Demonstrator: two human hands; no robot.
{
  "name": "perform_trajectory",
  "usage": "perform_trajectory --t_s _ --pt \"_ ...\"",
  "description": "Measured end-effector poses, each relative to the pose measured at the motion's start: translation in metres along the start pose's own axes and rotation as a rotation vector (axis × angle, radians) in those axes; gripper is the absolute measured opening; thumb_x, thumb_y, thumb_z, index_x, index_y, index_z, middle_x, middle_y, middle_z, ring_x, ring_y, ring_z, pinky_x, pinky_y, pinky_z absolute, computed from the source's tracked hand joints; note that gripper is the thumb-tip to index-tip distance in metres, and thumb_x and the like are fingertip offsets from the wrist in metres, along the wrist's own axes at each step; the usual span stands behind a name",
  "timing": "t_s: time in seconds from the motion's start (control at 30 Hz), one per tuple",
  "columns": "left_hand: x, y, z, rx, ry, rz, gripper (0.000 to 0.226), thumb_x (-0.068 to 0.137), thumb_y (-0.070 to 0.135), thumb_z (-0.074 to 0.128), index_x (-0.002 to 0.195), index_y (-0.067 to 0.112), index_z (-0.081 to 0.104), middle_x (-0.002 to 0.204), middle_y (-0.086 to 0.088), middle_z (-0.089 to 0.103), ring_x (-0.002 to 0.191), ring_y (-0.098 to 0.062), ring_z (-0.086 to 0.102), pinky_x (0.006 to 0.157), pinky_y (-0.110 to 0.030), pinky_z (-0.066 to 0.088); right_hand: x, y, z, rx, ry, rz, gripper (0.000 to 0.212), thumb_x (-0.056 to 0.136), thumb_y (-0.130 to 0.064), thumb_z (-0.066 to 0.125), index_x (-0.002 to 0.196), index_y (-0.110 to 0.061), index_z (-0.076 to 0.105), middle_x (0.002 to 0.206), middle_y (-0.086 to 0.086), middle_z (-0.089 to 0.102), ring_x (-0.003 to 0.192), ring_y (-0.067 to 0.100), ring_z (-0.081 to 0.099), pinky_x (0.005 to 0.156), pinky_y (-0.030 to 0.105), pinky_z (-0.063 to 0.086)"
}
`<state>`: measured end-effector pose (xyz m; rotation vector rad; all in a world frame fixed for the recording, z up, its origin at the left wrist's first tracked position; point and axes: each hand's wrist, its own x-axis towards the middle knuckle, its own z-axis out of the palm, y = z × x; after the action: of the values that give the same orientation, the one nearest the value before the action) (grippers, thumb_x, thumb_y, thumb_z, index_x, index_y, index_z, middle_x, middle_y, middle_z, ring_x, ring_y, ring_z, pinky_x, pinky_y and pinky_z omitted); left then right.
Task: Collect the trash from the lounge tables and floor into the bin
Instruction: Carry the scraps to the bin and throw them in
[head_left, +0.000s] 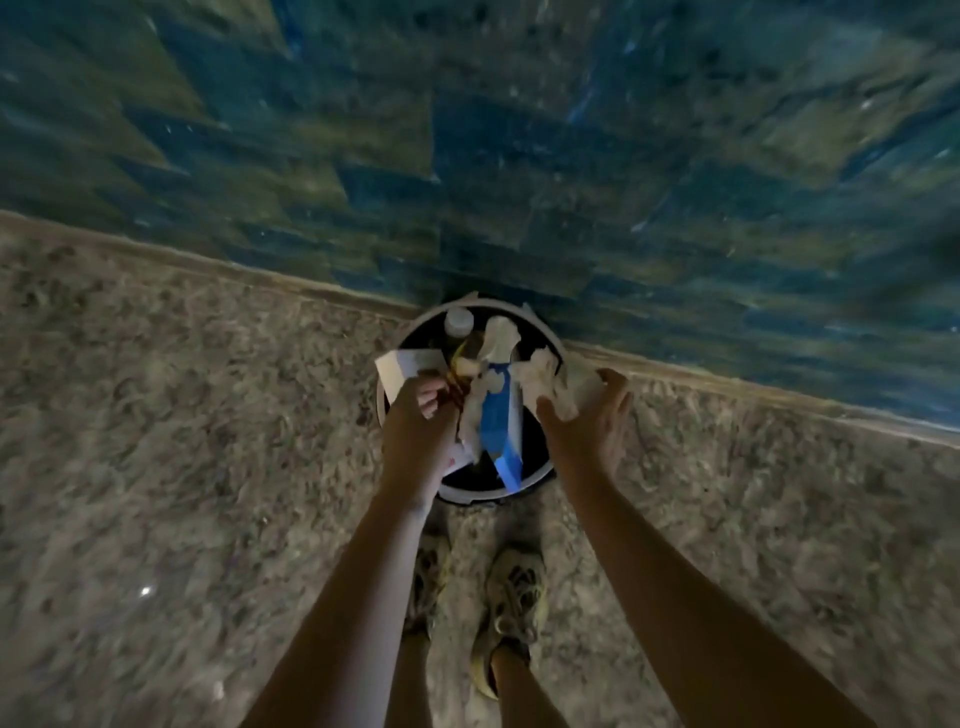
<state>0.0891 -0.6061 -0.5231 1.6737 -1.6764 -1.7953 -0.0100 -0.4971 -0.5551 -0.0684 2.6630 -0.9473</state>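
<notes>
Left hand (421, 415) clutches wrappers (457, 387) and a white card (400, 369); right hand (597, 421) loosely holds a crumpled napkin (545, 379). Both hover over the bin (467, 500); release centred, low.

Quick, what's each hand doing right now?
Left hand: grips a bundle of wrappers over the bin.
Right hand: holds a crumpled tissue.
</notes>
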Motion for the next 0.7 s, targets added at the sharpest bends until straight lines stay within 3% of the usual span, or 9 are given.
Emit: perform_trajectory --t_s 0.07,0.23,0.53,0.7 --pt "0.003 -0.008 -0.001 0.009 0.01 -0.029 0.023 0.091 0.007 0.05 0.112 0.015 0.056 0.112 -0.004 0.056 0.105 -0.017 0.053 0.047 -0.001 0.04 0.0 0.002 0.008 -0.03 -0.007 0.009 0.071 0.073 -0.026 0.073 0.13 -0.008 0.034 0.123 0.015 0.043 0.107 0.032 0.047 0.079 0.035 0.037" --pt "0.001 -0.011 -0.009 0.032 0.021 -0.026 0.023 0.09 0.005 0.049 0.107 0.017 0.059 0.116 -0.005 0.061 0.107 -0.017 0.058 0.052 -0.006 0.042 0.005 -0.004 0.021 -0.203 -0.033 0.076 0.077 0.078 -0.033 0.068 0.137 -0.006 0.025 0.135 0.017 0.036 0.119 0.033 0.042 0.096 0.041 0.037" --pt "-0.001 0.003 -0.016 0.011 -0.015 0.017 0.022 0.091 0.006 0.049 0.102 0.024 0.055 0.112 -0.001 0.058 0.105 -0.014 0.055 0.049 -0.002 0.04 0.015 0.006 0.038 -0.12 -0.428 0.068 0.089 0.081 -0.029 0.068 0.148 -0.018 0.01 0.153 0.007 0.02 0.137 0.028 0.027 0.106 0.048 0.033" --pt "-0.001 0.012 -0.022 0.012 -0.017 0.041 0.023 0.09 0.005 0.05 0.103 0.023 0.055 0.113 -0.002 0.059 0.108 -0.015 0.057 0.076 -0.02 0.042 0.017 0.007 0.037 -0.053 -0.492 0.108 0.09 0.083 -0.028 0.066 0.148 -0.023 0.004 0.154 0.007 0.017 0.138 0.029 0.025 0.108 0.046 0.031"
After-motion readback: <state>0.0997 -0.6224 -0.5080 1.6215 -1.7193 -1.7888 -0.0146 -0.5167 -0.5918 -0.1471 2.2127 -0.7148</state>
